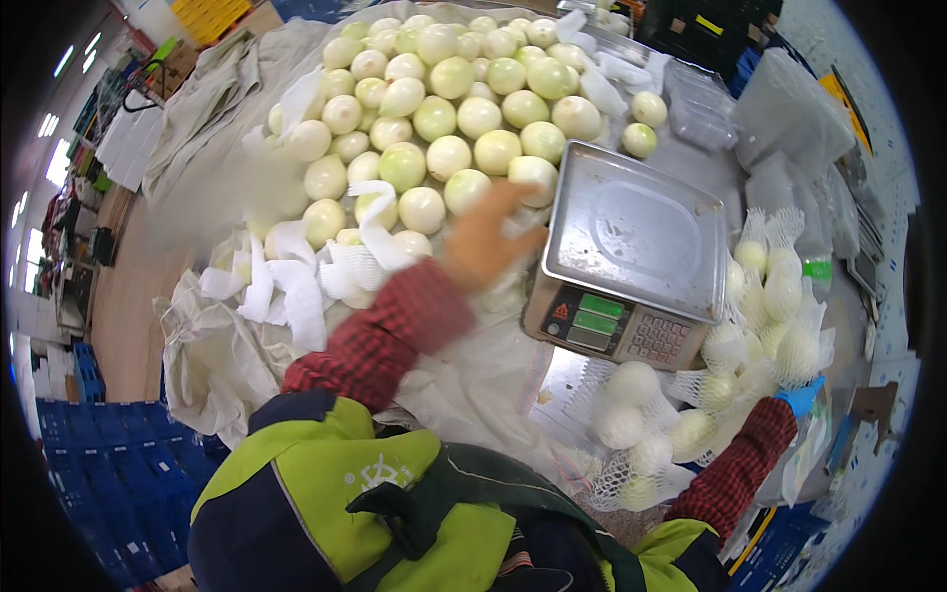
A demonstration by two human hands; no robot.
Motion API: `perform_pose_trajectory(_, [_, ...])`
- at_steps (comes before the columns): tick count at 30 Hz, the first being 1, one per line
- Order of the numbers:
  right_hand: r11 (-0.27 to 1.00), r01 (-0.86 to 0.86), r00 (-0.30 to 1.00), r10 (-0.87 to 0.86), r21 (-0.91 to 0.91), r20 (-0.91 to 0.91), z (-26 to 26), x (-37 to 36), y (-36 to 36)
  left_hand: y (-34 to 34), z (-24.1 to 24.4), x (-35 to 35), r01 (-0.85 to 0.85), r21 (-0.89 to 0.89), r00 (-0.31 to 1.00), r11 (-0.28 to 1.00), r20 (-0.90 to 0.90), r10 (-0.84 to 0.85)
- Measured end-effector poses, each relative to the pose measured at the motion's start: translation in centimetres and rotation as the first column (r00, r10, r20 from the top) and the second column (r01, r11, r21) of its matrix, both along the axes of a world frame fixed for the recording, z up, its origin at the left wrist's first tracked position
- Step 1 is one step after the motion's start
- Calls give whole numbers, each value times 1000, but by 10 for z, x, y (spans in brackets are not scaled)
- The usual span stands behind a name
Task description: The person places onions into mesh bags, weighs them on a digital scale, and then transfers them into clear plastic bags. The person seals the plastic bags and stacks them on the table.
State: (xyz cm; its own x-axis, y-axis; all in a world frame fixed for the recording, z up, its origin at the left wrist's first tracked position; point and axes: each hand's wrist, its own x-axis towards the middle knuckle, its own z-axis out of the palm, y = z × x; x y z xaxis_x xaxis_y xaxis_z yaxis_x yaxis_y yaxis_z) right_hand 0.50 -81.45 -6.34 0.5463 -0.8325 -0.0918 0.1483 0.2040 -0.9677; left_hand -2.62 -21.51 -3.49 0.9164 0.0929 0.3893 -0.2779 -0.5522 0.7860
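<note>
My left hand (484,237), in an orange-tan glove and blurred, hovers between the peeled onions and the scale, thumb and fingers apart. The fingertips overlap the edge of a peeled onion (533,180); I cannot tell if they touch it. To its right stands a digital weighing scale (636,229) with a bare metal pan. A large heap of peeled onions (451,115) spreads beyond the hand. At the far right, my right hand (800,397), in a blue glove, is beside onions in white mesh nets (784,296). Its fingers are mostly hidden.
White foam net sleeves (296,288) lie at the heap's near left. Netted onions (632,407) sit in front of the scale. Clear plastic trays (699,107) and plastic bags (792,111) stand at the back right. Blue crates (126,473) are at the lower left.
</note>
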Motion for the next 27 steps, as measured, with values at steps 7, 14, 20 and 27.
perform_pose_trajectory(7, [848, -511, 557, 199, -144, -806, 14, 20, -72, 195, -55, -3, -384, 566, 781, 730, -224, 584])
perform_pose_trajectory(14, [493, -605, 789, 475, -625, -390, 132, -9, 155, 196, -70, -14, -298, 209, 940, 931, -106, 325])
perform_pose_trajectory(20, [-320, -618, 313, 738, -718, -598, 133, -83, 479, 73, 46, -69, -7, 463, 958, 886, 257, -126])
perform_pose_trajectory(27, [-111, -873, 22, 964, -474, -265, 133, -107, 543, 90, 61, -129, 49, -411, 999, 910, 33, -39])
